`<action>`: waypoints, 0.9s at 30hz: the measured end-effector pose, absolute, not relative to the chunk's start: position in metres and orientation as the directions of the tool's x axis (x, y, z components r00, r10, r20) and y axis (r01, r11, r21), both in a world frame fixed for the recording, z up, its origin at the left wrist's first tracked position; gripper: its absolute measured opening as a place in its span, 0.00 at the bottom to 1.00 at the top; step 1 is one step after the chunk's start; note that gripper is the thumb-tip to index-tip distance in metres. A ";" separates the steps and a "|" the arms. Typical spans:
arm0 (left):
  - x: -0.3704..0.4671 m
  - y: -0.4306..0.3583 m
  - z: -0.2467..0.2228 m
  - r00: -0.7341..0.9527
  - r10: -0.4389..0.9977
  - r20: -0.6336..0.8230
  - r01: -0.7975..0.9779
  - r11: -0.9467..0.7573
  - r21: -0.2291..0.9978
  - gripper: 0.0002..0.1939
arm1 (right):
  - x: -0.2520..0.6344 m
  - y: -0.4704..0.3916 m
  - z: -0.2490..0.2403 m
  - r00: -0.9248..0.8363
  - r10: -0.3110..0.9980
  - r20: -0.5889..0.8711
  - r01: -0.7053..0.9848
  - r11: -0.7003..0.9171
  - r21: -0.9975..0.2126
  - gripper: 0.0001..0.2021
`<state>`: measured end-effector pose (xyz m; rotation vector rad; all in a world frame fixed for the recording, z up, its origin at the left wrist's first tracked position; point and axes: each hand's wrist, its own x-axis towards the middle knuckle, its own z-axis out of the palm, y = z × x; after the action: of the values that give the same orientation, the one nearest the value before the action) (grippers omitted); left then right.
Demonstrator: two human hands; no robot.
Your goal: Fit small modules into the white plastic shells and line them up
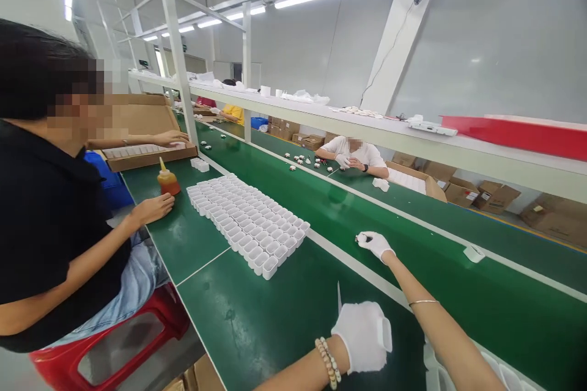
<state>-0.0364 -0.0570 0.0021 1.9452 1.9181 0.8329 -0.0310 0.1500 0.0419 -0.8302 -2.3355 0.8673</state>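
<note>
My left hand (362, 337), in a white glove, is closed low over the green bench. A small white plastic cup (386, 335) shows at its right side, gripped by fingers I mostly cannot see. A thin pale spike (339, 297) sticks up beyond the knuckles; whether the hand holds it is hidden. My right hand (378, 245), also gloved, reaches out over the green conveyor belt (458, 293). Its thumb and fingers pinch a small white part (361, 238) with dark and reddish bits. Rows of white plastic cups (250, 220) stand on the bench to the left.
A seated co-worker (55, 195) at left has one hand by an amber squeeze bottle (169, 182) and another in a cardboard box (151, 156). Across the belt a person in white (355, 156) handles parts. A lone white cup (474, 253) lies far right; more cups (438, 372) sit below my right forearm.
</note>
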 end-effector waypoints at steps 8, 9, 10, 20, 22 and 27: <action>-0.043 -0.063 -0.008 -0.170 0.947 0.274 0.721 -0.071 0.690 0.08 | 0.080 0.085 0.077 -0.765 0.640 0.074 0.323 0.480 -0.815 0.21; -0.043 -0.065 -0.006 -0.180 0.942 0.284 0.717 -0.072 0.693 0.11 | 0.098 0.067 0.082 -0.762 0.643 0.073 0.320 0.473 -0.821 0.23; -0.042 -0.068 -0.004 -0.184 0.939 0.292 0.717 -0.075 0.693 0.13 | 0.113 0.049 0.084 -0.758 0.649 0.073 0.319 0.465 -0.825 0.22; -0.021 -0.083 0.009 -0.027 0.962 0.273 0.771 -0.154 0.618 0.09 | 0.167 -0.035 0.046 -0.713 0.663 0.229 0.382 0.641 -0.666 0.21; -0.021 -0.083 0.009 0.004 0.964 0.266 0.785 -0.168 0.596 0.09 | 0.166 -0.035 0.044 -0.720 0.637 0.275 0.373 0.690 -0.621 0.21; -0.022 -0.084 0.011 0.032 0.964 0.263 0.816 -0.177 0.550 0.10 | 0.164 -0.038 0.051 -0.716 0.642 0.273 0.426 0.712 -0.558 0.20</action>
<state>-0.0220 -0.0842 0.0113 2.0619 1.8337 0.8643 0.1638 -0.0384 0.0512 -0.8200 -2.4654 0.6453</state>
